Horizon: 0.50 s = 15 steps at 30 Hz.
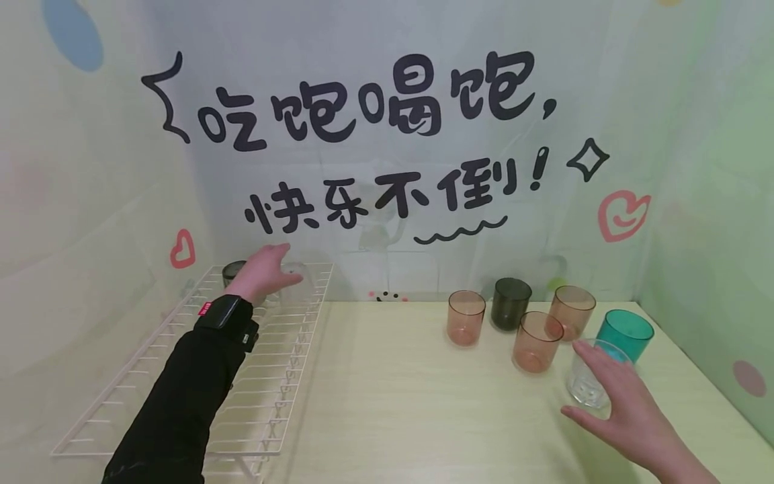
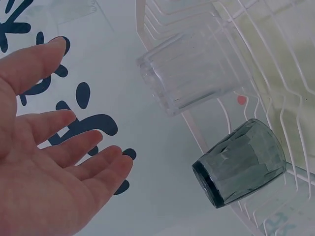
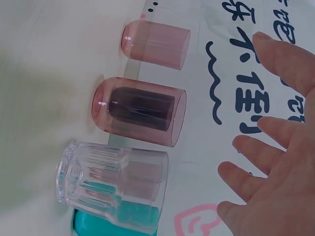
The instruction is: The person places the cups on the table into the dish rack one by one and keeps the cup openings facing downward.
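Over the far end of the white wire rack, my left hand (image 1: 264,272) is spread with nothing in it. Below it on the rack stand a clear glass (image 2: 197,69) and a dark grey faceted glass (image 2: 241,162), both apart from the fingers in the left wrist view. My right hand (image 1: 629,403) hovers at the right, thumb and fingers apart and holding nothing. Closest to it is a clear fluted glass (image 3: 113,184) on the table, its rim facing the palm. The teal glass (image 1: 629,331) stands right behind that one.
Three pinkish-amber glasses, including a left one (image 1: 465,319), and a dark grey glass (image 1: 510,304) stand on the table's back right. The wire rack (image 1: 266,396) runs along the left side. A printed backdrop (image 1: 387,161) rises behind the pale table (image 1: 411,403).
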### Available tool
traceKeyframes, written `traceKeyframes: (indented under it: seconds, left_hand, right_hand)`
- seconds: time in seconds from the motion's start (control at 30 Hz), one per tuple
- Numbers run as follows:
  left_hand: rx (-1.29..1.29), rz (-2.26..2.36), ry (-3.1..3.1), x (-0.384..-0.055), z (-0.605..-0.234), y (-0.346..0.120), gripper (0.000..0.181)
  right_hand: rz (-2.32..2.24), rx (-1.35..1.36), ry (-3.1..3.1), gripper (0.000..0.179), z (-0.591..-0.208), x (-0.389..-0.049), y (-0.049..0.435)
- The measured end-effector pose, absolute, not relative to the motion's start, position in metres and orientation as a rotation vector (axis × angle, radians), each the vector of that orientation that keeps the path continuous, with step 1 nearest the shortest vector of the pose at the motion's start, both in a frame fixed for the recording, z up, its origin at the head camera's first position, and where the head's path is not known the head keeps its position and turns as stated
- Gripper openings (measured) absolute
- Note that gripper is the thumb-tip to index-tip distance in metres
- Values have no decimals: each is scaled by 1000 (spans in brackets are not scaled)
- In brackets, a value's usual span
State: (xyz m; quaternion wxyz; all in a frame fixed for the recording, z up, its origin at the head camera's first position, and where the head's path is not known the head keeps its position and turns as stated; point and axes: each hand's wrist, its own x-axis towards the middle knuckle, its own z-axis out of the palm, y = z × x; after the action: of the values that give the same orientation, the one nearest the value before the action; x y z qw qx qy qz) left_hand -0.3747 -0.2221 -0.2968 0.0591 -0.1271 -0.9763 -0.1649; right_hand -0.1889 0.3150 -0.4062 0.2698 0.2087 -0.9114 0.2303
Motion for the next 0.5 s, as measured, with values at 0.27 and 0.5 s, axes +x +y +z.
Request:
traceKeyframes:
  seconds: [0.27,0.5]
  left_hand:
    - [-457,-527,-2936,-363,-290,-217,74]
    - [-527,-462,-2926,-354,-286,-209,78]
  right_hand:
    - [583,551,-2485,93,-403,-192,317]
    - [561,541,-2491,93,-401,-193,320]
